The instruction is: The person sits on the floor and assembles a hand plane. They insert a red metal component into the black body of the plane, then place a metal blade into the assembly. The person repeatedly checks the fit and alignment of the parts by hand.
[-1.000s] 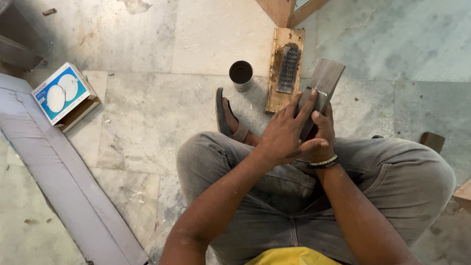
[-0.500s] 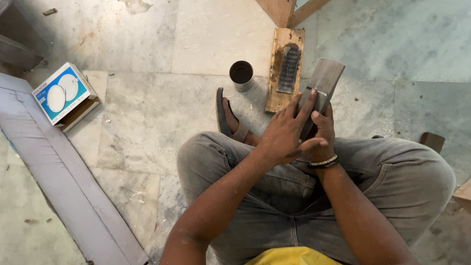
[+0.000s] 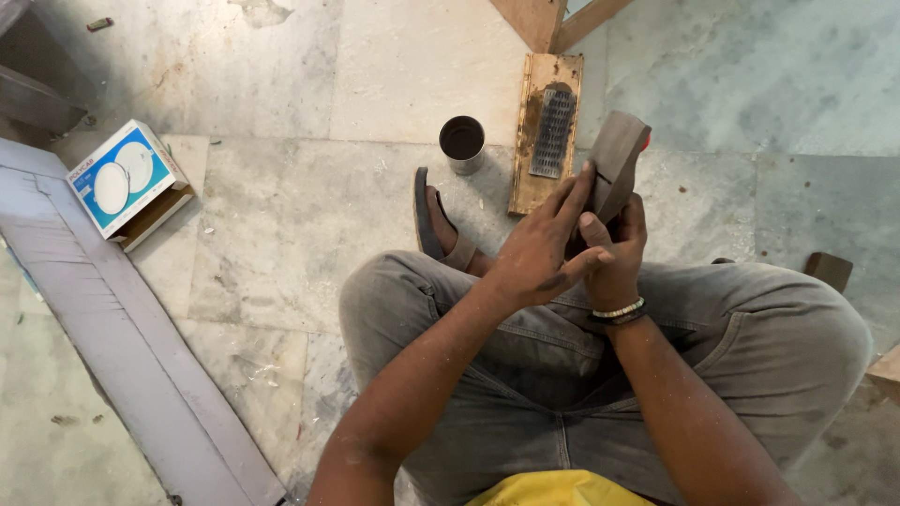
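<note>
Both hands grip one grey-brown block (image 3: 614, 169) | left hand (image 3: 539, 253) fingers along its edge | right hand (image 3: 614, 258) clasps below | metal cup (image 3: 462, 143) beyond.

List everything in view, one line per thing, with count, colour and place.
flat grey-brown wooden block: 1, grey-brown, held up in both hands
wooden board with dark metal rasp: 1, tan and dark, floor ahead
small metal cup: 1, silver with dark inside, left of board
blue and white cardboard box: 1, floor at left
long grey plank: 1, floor at far left
dark sandal: 1, on foot by knee
left hand: 1, grip on block
right hand: 1, beaded bracelet, grip on block
</note>
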